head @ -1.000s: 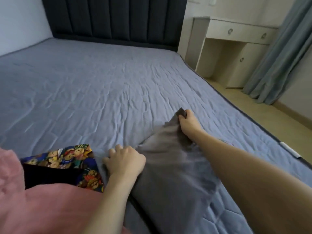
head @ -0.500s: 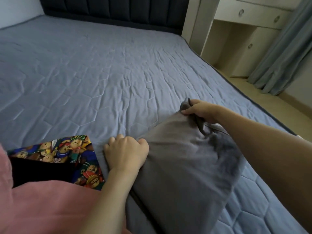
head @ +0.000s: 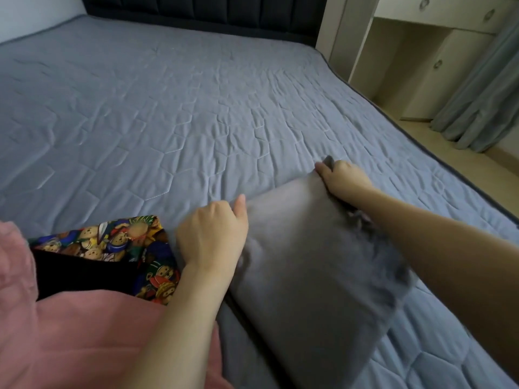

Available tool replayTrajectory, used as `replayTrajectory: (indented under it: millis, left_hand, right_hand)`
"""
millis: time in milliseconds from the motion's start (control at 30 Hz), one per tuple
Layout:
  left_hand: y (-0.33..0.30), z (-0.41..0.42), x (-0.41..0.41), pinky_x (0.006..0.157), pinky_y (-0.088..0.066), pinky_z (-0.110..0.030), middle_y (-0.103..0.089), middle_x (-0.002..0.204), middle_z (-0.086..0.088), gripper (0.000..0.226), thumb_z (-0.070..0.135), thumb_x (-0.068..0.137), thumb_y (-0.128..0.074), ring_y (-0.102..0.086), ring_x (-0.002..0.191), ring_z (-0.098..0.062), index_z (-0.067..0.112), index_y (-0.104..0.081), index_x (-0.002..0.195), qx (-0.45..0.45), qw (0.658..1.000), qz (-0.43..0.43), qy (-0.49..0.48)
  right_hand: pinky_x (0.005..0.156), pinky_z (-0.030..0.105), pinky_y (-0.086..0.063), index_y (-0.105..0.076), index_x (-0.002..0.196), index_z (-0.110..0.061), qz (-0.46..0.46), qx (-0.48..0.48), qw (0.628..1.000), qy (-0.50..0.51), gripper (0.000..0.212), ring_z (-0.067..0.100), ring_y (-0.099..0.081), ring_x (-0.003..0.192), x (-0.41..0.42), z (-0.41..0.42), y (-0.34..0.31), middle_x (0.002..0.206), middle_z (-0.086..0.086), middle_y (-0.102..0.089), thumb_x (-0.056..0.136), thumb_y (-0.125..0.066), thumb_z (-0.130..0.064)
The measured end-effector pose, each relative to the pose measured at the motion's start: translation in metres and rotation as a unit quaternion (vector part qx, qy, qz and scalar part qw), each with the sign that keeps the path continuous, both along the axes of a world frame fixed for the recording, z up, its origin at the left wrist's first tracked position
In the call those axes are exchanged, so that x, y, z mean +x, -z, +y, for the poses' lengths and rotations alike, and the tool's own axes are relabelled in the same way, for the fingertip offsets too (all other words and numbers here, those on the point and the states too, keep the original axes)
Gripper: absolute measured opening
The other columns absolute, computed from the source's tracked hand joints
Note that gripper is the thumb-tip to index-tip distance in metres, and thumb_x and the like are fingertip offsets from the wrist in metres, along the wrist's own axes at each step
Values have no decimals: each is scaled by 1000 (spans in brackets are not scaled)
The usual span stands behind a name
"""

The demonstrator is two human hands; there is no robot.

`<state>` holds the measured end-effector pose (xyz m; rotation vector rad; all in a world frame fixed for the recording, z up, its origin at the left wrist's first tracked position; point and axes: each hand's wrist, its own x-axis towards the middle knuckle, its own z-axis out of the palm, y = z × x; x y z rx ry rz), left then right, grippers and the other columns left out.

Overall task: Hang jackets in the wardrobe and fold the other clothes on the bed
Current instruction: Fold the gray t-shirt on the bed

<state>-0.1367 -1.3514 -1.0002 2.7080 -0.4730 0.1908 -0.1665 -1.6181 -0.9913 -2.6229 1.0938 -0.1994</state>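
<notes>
A grey garment (head: 314,262) lies on the bed (head: 168,113) at about 5 o'clock in the view, its near end trailing over the mattress edge. The left hand (head: 212,237) holds the garment's far left corner, fingers curled into the cloth and thumb pointing up along the edge. The right hand (head: 341,176) reaches further out, toward 3 o'clock, with its grip closed on the far right corner, a dark bit of fabric showing above the knuckles. The cloth is stretched fairly flat between the two hands.

At 8 o'clock, just beside the left wrist, lies a folded teddy-bear print garment (head: 120,242) with a black part below it, partly covered by pink cloth (head: 70,332) at the near edge. No readable writing or labels show anywhere.

At 1 o'clock stand a cream cabinet (head: 421,51) and a grey-blue curtain (head: 483,96).
</notes>
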Motion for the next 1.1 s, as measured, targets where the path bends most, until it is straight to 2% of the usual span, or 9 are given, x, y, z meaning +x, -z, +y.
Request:
replayTrajectory:
  millis: [100, 233, 400, 567, 667, 767, 867, 967, 1100]
  left_hand:
    - [7, -4, 6, 66, -33, -38, -69, 88, -10, 51, 47, 101, -32, -61, 85, -32, 10, -65, 89, 11, 998, -64, -9]
    - [49, -2, 14, 77, -40, -44, -69, 88, -12, 47, 45, 99, -36, -60, 88, -36, 10, -66, 85, 65, 998, -12, -9]
    - [55, -7, 20, 69, -40, -42, -69, 74, -17, 45, 33, 100, -43, -60, 74, -38, 5, -65, 72, 20, 999, -26, -14]
    - [56, -5, 17, 67, -41, -43, -68, 73, -17, 46, 32, 100, -43, -60, 72, -39, 4, -64, 71, -3, 999, -41, -17]
    - [56, -5, 17, 66, -42, -43, -68, 72, -19, 44, 31, 99, -46, -60, 70, -40, 3, -64, 70, -9, 999, -47, -19]
    - [55, -3, 15, 66, -41, -43, -67, 72, -19, 44, 31, 98, -47, -60, 70, -40, 3, -64, 69, -6, 998, -58, -18]
    - [56, -2, 11, 69, -40, -43, -67, 73, -16, 43, 32, 99, -46, -59, 73, -38, 5, -62, 69, -6, 998, -65, -19]
    - [58, 0, 10, 70, -40, -44, -66, 72, -14, 43, 31, 99, -46, -58, 74, -38, 6, -61, 68, -14, 997, -75, -25]
    - [63, -5, 14, 69, -39, -43, -65, 70, -12, 42, 31, 100, -45, -58, 72, -36, 7, -60, 68, -3, 995, -92, -31]
  right_hand:
    - [75, 40, -39, -53, 108, -5, -80, -47, 996, 12, 55, 38, -58, 100, 13, 3, 15, 109, 20, -62, 98, -34, -56]
    - [67, 38, -34, -49, 100, -7, -92, -89, 992, 21, 48, 38, -60, 92, 18, 8, 51, 99, 19, -64, 100, -32, -52]
    - [76, 40, -36, -51, 112, -7, -80, -46, 996, 6, 59, 38, -57, 104, 16, -13, 52, 112, 20, -62, 97, -30, -60]
    - [103, 43, -34, -38, 141, -8, 91, 10, 995, -48, 81, 34, -45, 129, -4, -15, 21, 143, 17, -45, 93, -17, -70]
    - [109, 40, -32, -46, 139, -7, 178, 28, 982, -58, 79, 32, -42, 132, -29, -25, 1, 146, 18, -42, 95, -19, -66]
    - [93, 39, -40, -61, 114, -9, 134, -39, 988, -64, 69, 34, -53, 117, -59, -19, 20, 127, 20, -57, 98, -19, -61]
    - [74, 40, -41, -52, 84, -16, 53, -120, 989, -62, 56, 36, -60, 100, -58, -12, 26, 108, 17, -65, 97, -22, -61]
    - [68, 38, -37, -53, 85, -14, 47, -178, 978, -99, 55, 36, -61, 94, -37, -15, 20, 102, 16, -66, 99, -24, -58]
    - [70, 41, -43, -57, 86, -10, -4, -204, 977, -56, 61, 37, -62, 92, -34, -19, 46, 94, 16, -67, 97, -25, -61]
